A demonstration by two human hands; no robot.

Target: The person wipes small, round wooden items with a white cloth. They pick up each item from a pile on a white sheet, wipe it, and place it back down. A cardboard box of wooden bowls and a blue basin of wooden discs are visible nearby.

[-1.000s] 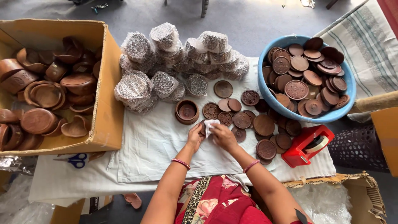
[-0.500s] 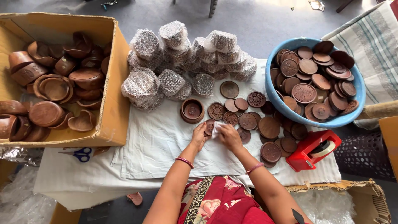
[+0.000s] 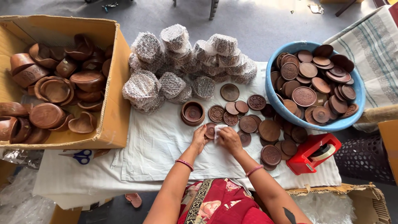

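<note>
Standing beside the bench (image 3: 166, 153), which is draped in a white cloth, I see the person's two hands meet just below the loose lids. The left hand (image 3: 199, 139) steadies a small carved wooden lid (image 3: 210, 130), its fingers closed round the lid's near edge, while the right hand (image 3: 229, 139) pinches a scrap of white cloth (image 3: 219, 128) against the lid's face, fingers bunched narrow on it. Compared with a second ago the hands have scarcely shifted: they sit at the same spot on the bench, the same lid between them, and the only real difference is that the view has swung a little, so the box and tub sit differently in sight. To my eye that means the wiping of this one lid is not finished. Taking that lid as the landmark: just above it stands an open round wooden bowl (image 3: 192, 113), and to its right lies a scatter of flat carved lids (image 3: 257, 124) touching and overlapping one another. Further right is a blue tub (image 3: 352, 120) heaped with more lids, and below the tub a red tape dispenser (image 3: 313, 154). Above the lid, well back, is a heap of pieces wrapped in bubble film (image 3: 182, 62). Far to the left a cardboard box (image 3: 112, 83) holds bare wooden bowls, with blue scissors (image 3: 81, 155) lying just under its near edge
</note>
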